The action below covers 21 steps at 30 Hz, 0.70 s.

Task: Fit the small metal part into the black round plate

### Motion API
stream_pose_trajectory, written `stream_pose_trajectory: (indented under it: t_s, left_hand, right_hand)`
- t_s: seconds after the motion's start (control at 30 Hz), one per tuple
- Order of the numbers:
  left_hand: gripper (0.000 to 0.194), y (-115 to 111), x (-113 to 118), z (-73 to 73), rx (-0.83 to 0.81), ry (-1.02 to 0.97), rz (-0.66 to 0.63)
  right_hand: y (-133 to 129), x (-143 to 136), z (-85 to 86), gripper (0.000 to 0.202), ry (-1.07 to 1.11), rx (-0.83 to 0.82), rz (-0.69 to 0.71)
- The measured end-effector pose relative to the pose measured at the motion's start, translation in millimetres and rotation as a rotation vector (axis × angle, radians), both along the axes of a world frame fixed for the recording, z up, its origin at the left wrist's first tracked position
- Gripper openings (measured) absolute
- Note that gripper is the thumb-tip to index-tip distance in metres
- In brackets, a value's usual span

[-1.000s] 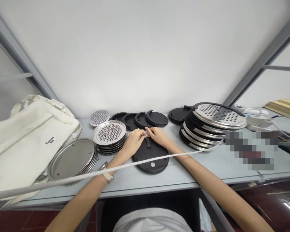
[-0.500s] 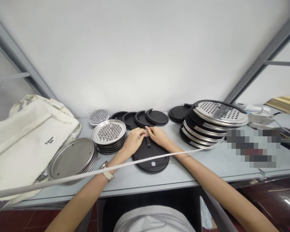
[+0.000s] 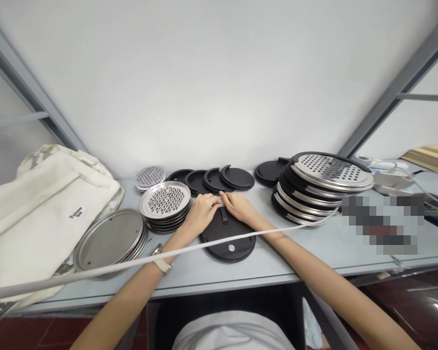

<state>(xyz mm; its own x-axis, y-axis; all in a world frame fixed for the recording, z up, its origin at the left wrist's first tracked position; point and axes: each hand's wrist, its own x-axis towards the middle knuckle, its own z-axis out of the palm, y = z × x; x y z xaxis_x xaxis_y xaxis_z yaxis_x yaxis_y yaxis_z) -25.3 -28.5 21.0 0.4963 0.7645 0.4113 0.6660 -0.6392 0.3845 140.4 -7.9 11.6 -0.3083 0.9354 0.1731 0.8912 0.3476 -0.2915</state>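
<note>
A black round plate (image 3: 229,238) with a small round sticker and a short black strap lies on the table in front of me. My left hand (image 3: 203,210) and my right hand (image 3: 238,206) meet at its far edge, fingers bent and thumbs close together. Both grip that edge, where a bit of shiny metal shows between the fingertips. To the left is a stack of metal grater discs (image 3: 165,200), with plain grey metal discs (image 3: 109,239) nearer. On the right rises a tall stack of black and metal discs (image 3: 332,170).
Several black discs (image 3: 237,178) and a small grater disc (image 3: 150,178) lie along the wall. A cream cloth bag (image 3: 47,214) is at the left. A white cable (image 3: 204,244) crosses the view above the forearms.
</note>
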Motion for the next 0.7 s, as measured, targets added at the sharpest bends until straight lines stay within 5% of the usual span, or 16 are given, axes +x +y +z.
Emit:
stream_pose_trajectory:
  t_s: [0.27,0.57,0.7]
  left_hand:
    - [0.009,0.5,1.1,0.8,-0.043,-0.037,0.013]
    - [0.008,-1.7,1.8,2.0,-0.010,-0.052,0.010]
    - [0.011,-2.3,1.6,3.5,-0.006,-0.063,-0.022]
  right_hand:
    - [0.5,4.0,-6.4,0.046,-0.226,-0.018,0.044]
    - [-2.0,0.7,2.1,0.075,-0.095,-0.104,-0.039]
    - [-1.7,4.4,2.7,0.058,-0.203,-0.077,0.045]
